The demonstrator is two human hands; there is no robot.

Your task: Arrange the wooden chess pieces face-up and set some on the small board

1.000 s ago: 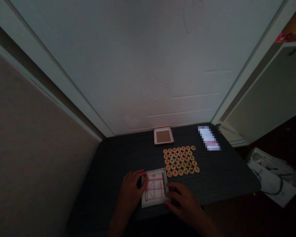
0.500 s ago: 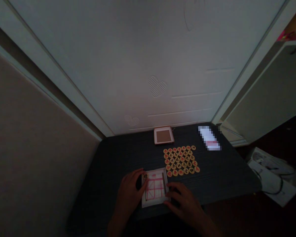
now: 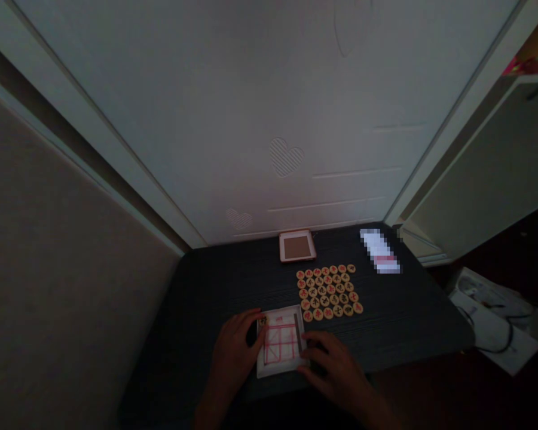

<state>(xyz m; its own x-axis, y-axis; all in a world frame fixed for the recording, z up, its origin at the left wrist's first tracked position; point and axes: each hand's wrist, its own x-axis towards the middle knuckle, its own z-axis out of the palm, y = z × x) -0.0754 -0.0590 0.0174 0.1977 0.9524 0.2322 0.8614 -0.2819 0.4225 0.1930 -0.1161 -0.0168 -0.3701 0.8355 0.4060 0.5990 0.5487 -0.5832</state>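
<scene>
A shallow white box [image 3: 280,369] lies near the front of the dark table, holding a folded sheet [image 3: 281,343] with pink grid lines. My left hand [image 3: 235,343] is closed around the box's left side. One round Chinese chess piece [image 3: 263,321] with dark marking sits in the far left corner, beside my left fingertips; whether they press on it I cannot tell. On the opposite side my right hand [image 3: 334,361] has its fingers curled at the right rim. Just beyond the box, rows of wooden Chinese chess pieces [image 3: 330,289] with red or dark characters lie flat.
A pinkish box lid or tray [image 3: 297,246] rests at the back of the table [image 3: 215,280], against the white panel [image 3: 233,119]. Toward the back right lies a blurred-out pale object [image 3: 380,251]. On the floor at right stands a white box [image 3: 497,322] with a dark cord.
</scene>
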